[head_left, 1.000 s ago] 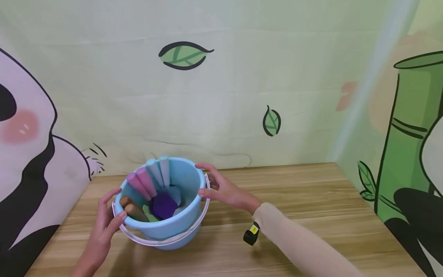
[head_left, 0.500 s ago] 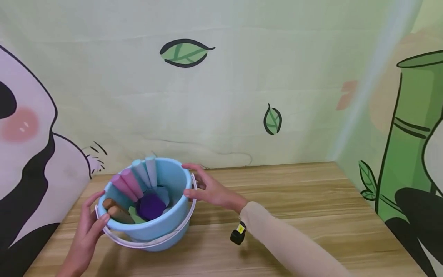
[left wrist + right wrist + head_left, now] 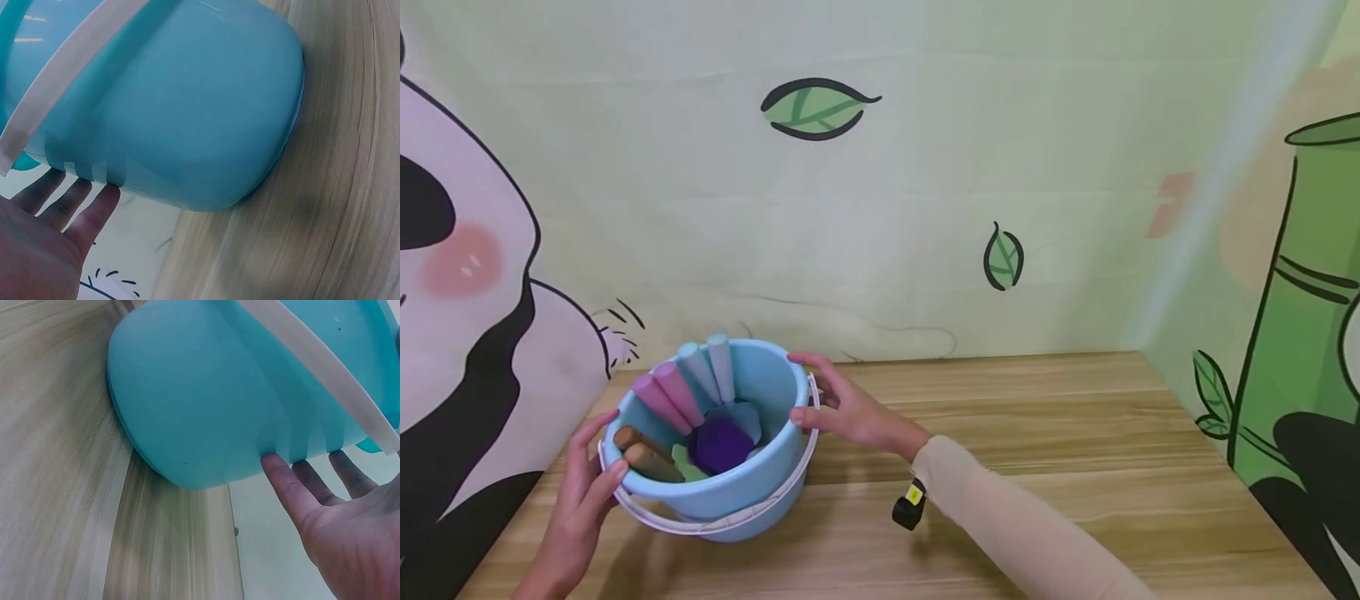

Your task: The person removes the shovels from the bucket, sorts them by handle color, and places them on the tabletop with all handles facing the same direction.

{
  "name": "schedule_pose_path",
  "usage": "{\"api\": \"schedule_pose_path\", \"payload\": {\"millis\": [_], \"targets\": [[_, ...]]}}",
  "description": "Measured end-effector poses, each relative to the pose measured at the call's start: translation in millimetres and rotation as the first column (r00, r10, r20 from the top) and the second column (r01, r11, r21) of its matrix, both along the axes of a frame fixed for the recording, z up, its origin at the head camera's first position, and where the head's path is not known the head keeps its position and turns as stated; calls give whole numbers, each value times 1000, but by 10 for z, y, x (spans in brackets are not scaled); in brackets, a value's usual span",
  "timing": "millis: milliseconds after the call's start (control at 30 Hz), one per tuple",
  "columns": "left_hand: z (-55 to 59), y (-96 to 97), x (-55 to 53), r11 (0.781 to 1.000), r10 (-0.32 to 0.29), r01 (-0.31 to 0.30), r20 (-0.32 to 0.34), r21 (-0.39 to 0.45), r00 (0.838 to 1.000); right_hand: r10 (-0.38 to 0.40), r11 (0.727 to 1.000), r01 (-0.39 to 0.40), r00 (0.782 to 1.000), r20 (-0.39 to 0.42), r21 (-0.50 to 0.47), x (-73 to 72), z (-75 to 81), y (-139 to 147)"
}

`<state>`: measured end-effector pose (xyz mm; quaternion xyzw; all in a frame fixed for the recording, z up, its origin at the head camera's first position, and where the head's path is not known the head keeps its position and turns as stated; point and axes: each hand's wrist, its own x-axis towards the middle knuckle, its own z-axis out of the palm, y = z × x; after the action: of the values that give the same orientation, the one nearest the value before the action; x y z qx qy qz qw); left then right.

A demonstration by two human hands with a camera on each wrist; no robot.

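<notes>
Blue bucket [image 3: 737,495]; pink handles [image 3: 680,392] inside

no legible text, yellow label [image 3: 914,494] on black wrist device [image 3: 907,512] too small to read

I count one blue bucket [image 3: 760,482] with one white handle [image 3: 688,527], and two grips of mine: my left grip [image 3: 576,500] and my right grip [image 3: 850,412]. Inside are two pink rods [image 3: 679,396], two pale blue rods [image 3: 721,367], two brown rods [image 3: 652,461], one purple piece [image 3: 722,443]; I can't tell how many blue pieces [image 3: 747,418] sit beside it. The far wall [image 3: 700,167] carries two printed leaves [image 3: 817,108].
</notes>
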<state>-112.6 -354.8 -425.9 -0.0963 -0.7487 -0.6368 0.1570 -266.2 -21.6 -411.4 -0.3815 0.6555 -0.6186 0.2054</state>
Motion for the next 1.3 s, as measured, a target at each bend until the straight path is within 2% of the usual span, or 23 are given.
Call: {"api": "schedule_pose_path", "payload": {"millis": [600, 833, 967, 1100, 1300], "targets": [[2, -1, -18, 1000, 6, -5, -31, 18, 999, 8, 1000, -8, 1000, 0, -2, 13, 58, 0], [7, 10, -15, 1000, 18, -18, -20, 22, 1000, 26, 998, -26, 1000, -1, 57, -10, 141, 40], [-1, 16, -16, 999, 19, -19, -7, 27, 1000, 42, 991, -36, 998, -41, 127, -53, 292, 84], [-1, 7, -16, 999, 18, -17, -12, 33, 1000, 44, 978, -17, 991, -124, 209, -87, 514, 117], [13, -7, -14, 1000, 24, -24, -12, 17, 1000, 59, 947, 28, 964, -260, 321, -149, 844, 162]]}}
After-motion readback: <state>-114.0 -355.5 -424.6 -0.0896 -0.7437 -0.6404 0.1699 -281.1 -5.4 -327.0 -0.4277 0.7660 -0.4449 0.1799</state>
